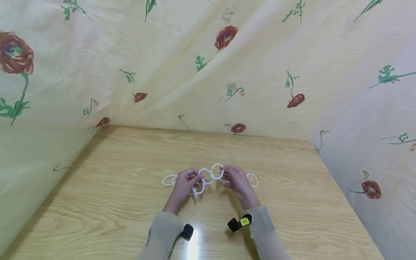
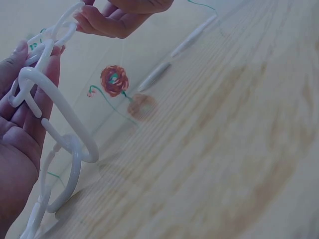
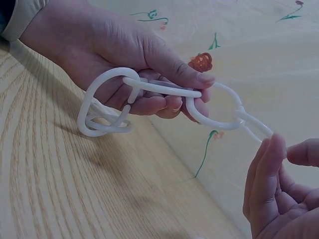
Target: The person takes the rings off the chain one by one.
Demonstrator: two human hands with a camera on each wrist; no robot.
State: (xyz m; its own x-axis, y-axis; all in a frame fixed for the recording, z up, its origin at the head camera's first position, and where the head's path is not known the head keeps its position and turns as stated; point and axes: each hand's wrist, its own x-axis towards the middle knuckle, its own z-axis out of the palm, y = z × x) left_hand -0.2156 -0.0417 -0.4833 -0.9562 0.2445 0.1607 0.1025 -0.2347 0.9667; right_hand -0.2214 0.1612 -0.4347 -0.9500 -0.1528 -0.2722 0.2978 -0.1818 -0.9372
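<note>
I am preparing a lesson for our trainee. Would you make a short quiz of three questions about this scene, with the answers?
1. Multiple choice: what do the left hand and the right hand hold?
a) a towel
b) white rings
c) a cup

2. True or false: in the head view, all the white rings show between the two hands.

3. Fill the gap: the sheet behind the table is printed with red ____.

Key:
1. b
2. False; one ring shows past the outer side of the right hand.
3. flowers
</note>
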